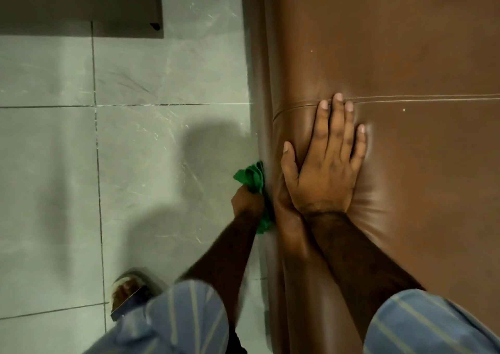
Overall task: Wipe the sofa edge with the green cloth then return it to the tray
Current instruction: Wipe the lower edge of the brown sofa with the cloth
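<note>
The brown leather sofa point(392, 56) fills the right half of the head view, its rounded front edge point(266, 126) dropping to the floor. My left hand point(247, 199) is closed around the bunched green cloth point(250, 176) and presses it against the sofa's front face, low down beside the edge. A tail of the cloth sticks out below my wrist. My right hand point(323, 164) lies flat, fingers spread, on top of the seat cushion near a stitched seam point(405, 98). No tray is in view.
Grey floor tiles point(135, 142) cover the left side. A dark piece of furniture point(81, 2) stands at the top left. My sandalled foot point(127, 291) rests on the tiles at the bottom left, beside my striped blue sleeves.
</note>
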Demonstrator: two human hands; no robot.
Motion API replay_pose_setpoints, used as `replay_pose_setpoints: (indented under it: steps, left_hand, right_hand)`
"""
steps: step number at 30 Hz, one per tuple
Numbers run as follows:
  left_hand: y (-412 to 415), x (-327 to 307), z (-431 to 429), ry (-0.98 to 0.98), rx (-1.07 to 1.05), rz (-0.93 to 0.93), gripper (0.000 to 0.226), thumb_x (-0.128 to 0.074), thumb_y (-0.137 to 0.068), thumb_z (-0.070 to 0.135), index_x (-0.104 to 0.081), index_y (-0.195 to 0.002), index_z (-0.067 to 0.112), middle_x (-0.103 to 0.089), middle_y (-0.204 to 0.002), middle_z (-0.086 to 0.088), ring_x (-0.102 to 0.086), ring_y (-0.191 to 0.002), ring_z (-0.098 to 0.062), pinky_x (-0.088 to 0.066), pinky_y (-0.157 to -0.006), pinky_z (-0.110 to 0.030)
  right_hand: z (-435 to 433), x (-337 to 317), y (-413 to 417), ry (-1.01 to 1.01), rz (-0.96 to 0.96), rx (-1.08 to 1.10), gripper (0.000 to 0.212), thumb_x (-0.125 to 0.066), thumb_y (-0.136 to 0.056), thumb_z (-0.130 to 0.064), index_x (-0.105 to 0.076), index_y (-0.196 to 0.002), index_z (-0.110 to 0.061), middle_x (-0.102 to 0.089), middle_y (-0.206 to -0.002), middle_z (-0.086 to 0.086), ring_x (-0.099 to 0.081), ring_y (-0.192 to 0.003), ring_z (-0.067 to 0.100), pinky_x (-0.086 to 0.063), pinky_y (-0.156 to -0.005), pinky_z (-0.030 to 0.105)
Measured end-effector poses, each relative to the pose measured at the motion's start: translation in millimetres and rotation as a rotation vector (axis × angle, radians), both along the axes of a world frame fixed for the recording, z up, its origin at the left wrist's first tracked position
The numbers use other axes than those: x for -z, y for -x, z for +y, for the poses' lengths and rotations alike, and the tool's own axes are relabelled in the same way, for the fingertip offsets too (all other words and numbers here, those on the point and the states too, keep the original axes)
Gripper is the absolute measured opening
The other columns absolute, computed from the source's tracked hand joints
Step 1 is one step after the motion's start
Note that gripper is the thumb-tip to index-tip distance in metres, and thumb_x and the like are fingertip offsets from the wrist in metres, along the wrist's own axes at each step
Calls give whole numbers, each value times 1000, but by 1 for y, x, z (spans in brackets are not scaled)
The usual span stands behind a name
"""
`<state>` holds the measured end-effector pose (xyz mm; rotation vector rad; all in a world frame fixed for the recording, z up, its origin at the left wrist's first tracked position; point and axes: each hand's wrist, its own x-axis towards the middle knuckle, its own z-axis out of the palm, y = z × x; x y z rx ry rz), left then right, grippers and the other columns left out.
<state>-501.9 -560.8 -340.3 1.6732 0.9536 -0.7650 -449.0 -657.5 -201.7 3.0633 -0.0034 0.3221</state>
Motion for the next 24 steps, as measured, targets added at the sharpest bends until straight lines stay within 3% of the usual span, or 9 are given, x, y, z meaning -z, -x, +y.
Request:
replay_pose_setpoints:
  steps: [2, 5, 8, 10, 13, 16, 19, 22, 24]
  left_hand:
    - [-51, 9, 9, 3, 12, 3, 32, -65, -90, 32, -72, -113, 11, -73, -116, -11, -68, -109, -34, -55, -99, -39]
    - [-121, 14, 17, 46, -269, -200, 35, -65, -78, 35, -76, -108, 21, -79, -107, -7, -73, -100, -32, -60, -95, -50]
    - [-111, -3, 5, 127, -346, -386, 34, -61, -84, 29, -72, -116, 27, -79, -110, -1, -73, -103, -25, -59, -96, -49]
    - [-68, -9, 2, 163, -321, -358, 32, -63, -85, 32, -72, -116, 28, -79, -109, 0, -74, -102, -24, -59, -96, -48]
    - [-20, -25, 12, 145, -177, -135, 30, -63, -85, 30, -74, -112, 22, -79, -107, -3, -73, -99, -26, -61, -94, -47]
    - [-51, -5, 20, 105, -91, 50, 38, -58, -79, 34, -75, -105, 12, -77, -107, -13, -72, -99, -34, -60, -94, -46]
    - [-109, 33, 17, 58, -225, -82, 48, -54, -65, 48, -76, -96, 19, -79, -100, -8, -74, -95, -34, -61, -92, -48]
    - [-112, -8, 0, 72, -368, -274, 35, -56, -78, 42, -74, -103, 26, -79, -99, 1, -73, -94, -26, -61, -91, -43]
    - [-74, -28, -9, 121, -404, -308, 37, -56, -80, 45, -74, -104, 25, -79, -103, -2, -73, -99, -24, -60, -92, -41]
  right_hand:
    - [0, 1, 0, -2, -6, -5, 79, -36, -107, -54, -20, -168, -6, -19, -177, 16, -16, -165, 32, -16, -133, 58]
    - [-1, 2, -1, 12, -23, -4, 78, -36, -108, -54, -22, -167, -6, -21, -176, 16, -18, -165, 32, -17, -134, 57]
    - [0, 1, -1, 6, -13, -7, 78, -37, -108, -54, -22, -168, -6, -21, -176, 15, -18, -165, 32, -17, -134, 57]
    - [-1, 1, -1, 15, -10, -1, 79, -37, -108, -54, -20, -168, -7, -19, -177, 15, -17, -165, 32, -17, -134, 57]
    - [0, 0, -1, 1, 21, -2, 79, -35, -108, -54, -17, -168, -7, -18, -177, 15, -15, -165, 32, -15, -134, 57]
    - [0, 1, -1, 4, 25, 2, 79, -35, -108, -55, -16, -169, -8, -16, -177, 15, -14, -166, 32, -14, -134, 57]
    - [0, 2, -1, 3, 19, 2, 79, -34, -108, -55, -16, -168, -8, -17, -177, 15, -14, -165, 32, -13, -134, 56]
    - [0, 1, -1, 5, 25, 1, 79, -32, -108, -56, -16, -169, -8, -17, -177, 15, -14, -166, 32, -14, -134, 57]
    - [0, 1, -1, 1, 28, 4, 79, -30, -108, -56, -15, -169, -8, -16, -178, 15, -13, -166, 32, -14, -134, 57]
